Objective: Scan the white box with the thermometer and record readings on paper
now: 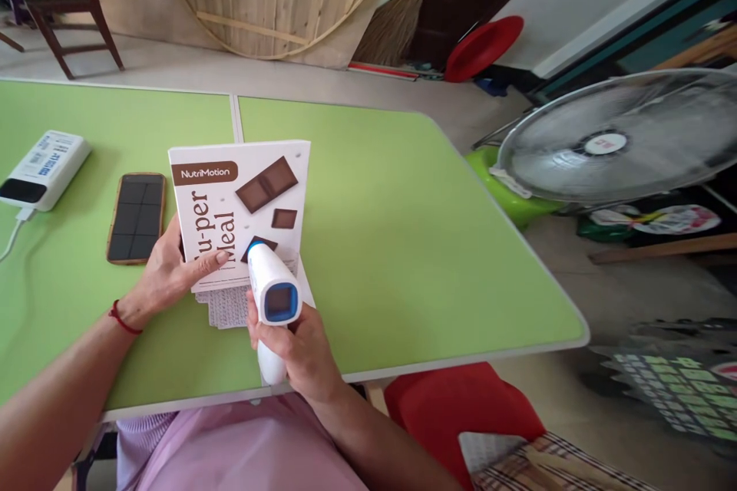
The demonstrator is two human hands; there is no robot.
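Observation:
My left hand (173,265) grips a white box (270,169) printed "NutriMotion" and pictures of chocolate, thumb across its front and the other fingers hidden behind. The box is tilted up over the table. In my right hand (305,349) is a white and blue infrared thermometer (275,284), its fingers wrapped round the handle. The thermometer's nose points at the lower part of the box front, and its small screen, facing me, looks dark. Whether nose and box touch, I cannot tell. Below the box lie papers with small print (227,308), partly covered.
A phone (137,219) lies on the green table (403,245) left of the box. Farther left is a white power bank (49,169) with a cable. Off the table's right side stands a large fan (604,142); a red seat (461,414) is near the front edge.

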